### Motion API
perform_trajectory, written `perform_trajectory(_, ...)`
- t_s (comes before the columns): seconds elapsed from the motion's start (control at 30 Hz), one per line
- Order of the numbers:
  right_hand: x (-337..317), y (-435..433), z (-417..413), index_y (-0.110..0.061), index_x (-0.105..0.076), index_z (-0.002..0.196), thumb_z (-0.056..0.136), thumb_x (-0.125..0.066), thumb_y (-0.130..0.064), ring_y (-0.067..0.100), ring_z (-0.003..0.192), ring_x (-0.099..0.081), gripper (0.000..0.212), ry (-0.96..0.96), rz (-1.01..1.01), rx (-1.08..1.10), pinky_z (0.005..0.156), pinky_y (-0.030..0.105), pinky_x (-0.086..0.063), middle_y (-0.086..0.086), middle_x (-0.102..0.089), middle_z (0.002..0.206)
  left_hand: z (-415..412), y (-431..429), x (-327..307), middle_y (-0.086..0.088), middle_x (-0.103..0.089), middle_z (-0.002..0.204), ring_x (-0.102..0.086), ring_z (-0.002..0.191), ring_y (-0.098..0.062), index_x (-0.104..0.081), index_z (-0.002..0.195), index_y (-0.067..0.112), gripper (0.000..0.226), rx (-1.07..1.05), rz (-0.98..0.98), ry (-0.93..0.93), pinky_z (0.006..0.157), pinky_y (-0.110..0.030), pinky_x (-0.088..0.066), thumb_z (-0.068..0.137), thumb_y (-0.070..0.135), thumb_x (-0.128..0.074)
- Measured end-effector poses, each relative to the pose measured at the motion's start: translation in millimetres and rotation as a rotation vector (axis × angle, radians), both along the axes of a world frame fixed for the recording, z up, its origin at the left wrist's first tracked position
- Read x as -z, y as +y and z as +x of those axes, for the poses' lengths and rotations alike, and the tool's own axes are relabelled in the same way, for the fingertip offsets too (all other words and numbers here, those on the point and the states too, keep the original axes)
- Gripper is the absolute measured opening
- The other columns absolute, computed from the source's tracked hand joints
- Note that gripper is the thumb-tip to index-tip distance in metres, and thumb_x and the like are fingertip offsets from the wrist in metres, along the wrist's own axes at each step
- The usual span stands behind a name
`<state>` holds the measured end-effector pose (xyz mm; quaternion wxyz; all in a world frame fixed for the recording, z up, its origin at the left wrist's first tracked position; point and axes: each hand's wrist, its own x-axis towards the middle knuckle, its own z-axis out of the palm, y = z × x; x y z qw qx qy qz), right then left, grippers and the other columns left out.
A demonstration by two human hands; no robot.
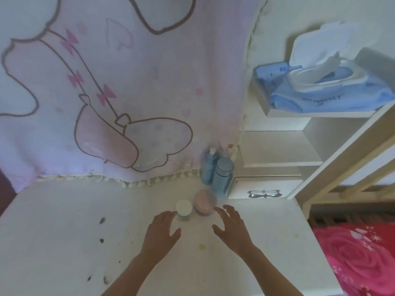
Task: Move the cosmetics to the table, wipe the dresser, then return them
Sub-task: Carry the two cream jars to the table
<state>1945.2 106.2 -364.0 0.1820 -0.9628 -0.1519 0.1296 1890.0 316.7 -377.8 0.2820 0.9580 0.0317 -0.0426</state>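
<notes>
White-lidded jar (183, 207) and pink jar (205, 201) sit side by side near the desk's (64, 231) back right corner. Two blue bottles (222, 176) stand upright behind them, beside a small drawer (265, 189). Left hand (161, 229) and right hand (233, 226) flank the jars, fingers wide, holding nothing. A pink cloth (128, 82) hangs along the back edge. Dark specks (102, 220) lie leftward. A wipes pack (320, 92) sits on a shelf (284, 113) above.
</notes>
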Motion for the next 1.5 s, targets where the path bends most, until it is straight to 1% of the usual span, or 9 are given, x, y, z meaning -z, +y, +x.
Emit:
perform_trajectory(0.1,1,10,18,-0.029,-0.023,0.143,0.092,-0.049,-0.035,0.020,0.134,-0.026,0.058,0.003,0.018,0.027,0.105,0.029,-0.028,0.002,-0.019,0.150,22,-1,4,-0.010,-0.054,0.126,-0.052,0.111,-0.032,-0.051,0.127,0.009,0.055,-0.028,-0.015,0.020,0.092,-0.037,-0.044,0.077,0.029,-0.062)
perform_trajectory(0.3,4,28,46,-0.026,-0.030,0.141,0.086,-0.058,-0.036,0.026,0.131,-0.033,0.062,-0.012,0.009,0.002,0.103,0.032,-0.035,0.006,-0.024,0.147,58,-2,14,-0.004,-0.039,0.140,-0.041,0.124,-0.025,-0.036,0.138,0.020,0.068,0.043,-0.013,0.076,0.100,-0.032,-0.036,0.078,0.029,-0.066)
perform_trajectory(0.5,26,46,57,-0.027,-0.048,0.120,0.069,-0.073,-0.037,0.034,0.103,-0.056,0.057,-0.028,0.054,0.045,0.083,0.040,-0.050,0.007,-0.048,0.122,65,6,36,-0.002,-0.067,0.099,-0.067,0.079,-0.023,-0.043,0.114,0.028,0.067,0.047,-0.061,0.024,0.057,-0.032,-0.054,0.051,0.045,-0.061)
perform_trajectory(0.57,34,46,60,-0.029,-0.045,0.115,0.060,-0.077,-0.036,0.033,0.089,-0.061,0.064,0.020,0.091,0.036,0.072,0.038,-0.053,0.008,-0.052,0.114,68,6,34,0.000,-0.064,0.109,-0.064,0.093,-0.021,-0.045,0.123,0.025,0.072,0.052,-0.024,0.011,0.069,-0.032,-0.054,0.055,0.047,-0.055)
perform_trajectory(0.67,35,48,64,-0.028,-0.039,0.130,0.071,-0.070,-0.030,0.033,0.112,-0.048,0.066,0.015,0.065,-0.002,0.091,0.037,-0.043,0.010,-0.040,0.131,72,4,34,0.004,-0.044,0.135,-0.039,0.125,-0.019,-0.034,0.138,0.023,0.071,0.042,-0.066,0.089,0.098,-0.029,-0.034,0.074,0.039,-0.060)
perform_trajectory(0.93,41,49,66,-0.033,-0.042,0.110,0.058,-0.074,-0.030,0.026,0.090,-0.058,0.061,-0.074,0.235,0.068,0.083,0.022,-0.039,0.005,-0.056,0.106,75,17,27,0.002,-0.051,0.131,-0.048,0.117,-0.023,-0.041,0.134,0.020,0.072,-0.009,-0.107,0.032,0.092,-0.032,-0.039,0.066,0.038,-0.055)
perform_trajectory(1.03,23,60,69,-0.027,-0.052,0.115,0.062,-0.068,-0.036,0.025,0.092,-0.055,0.056,-0.092,0.287,0.026,0.080,0.029,-0.048,0.004,-0.051,0.114,75,34,20,-0.002,-0.067,0.106,-0.064,0.088,-0.026,-0.046,0.122,0.025,0.069,-0.023,-0.079,-0.094,0.068,-0.036,-0.052,0.056,0.033,-0.065)
perform_trajectory(1.3,-12,111,76,-0.021,-0.056,0.119,0.060,-0.050,-0.051,0.021,0.098,-0.049,0.066,-0.120,0.339,-0.196,0.081,0.036,-0.051,-0.001,-0.046,0.114,34,90,-15,-0.011,-0.064,0.110,-0.059,0.098,-0.035,-0.056,0.122,0.008,0.068,-0.407,-0.106,-0.179,0.078,-0.044,-0.050,0.061,0.038,-0.066)
perform_trajectory(1.5,-28,163,53,-0.022,-0.055,0.119,0.056,-0.048,-0.047,0.018,0.099,-0.047,0.068,-0.081,0.375,-0.506,0.081,0.036,-0.052,-0.005,-0.042,0.109,-52,109,-34,-0.001,-0.056,0.122,-0.051,0.110,-0.022,-0.043,0.133,0.019,0.066,-0.695,-0.079,-0.200,0.087,-0.030,-0.044,0.074,0.024,-0.072)
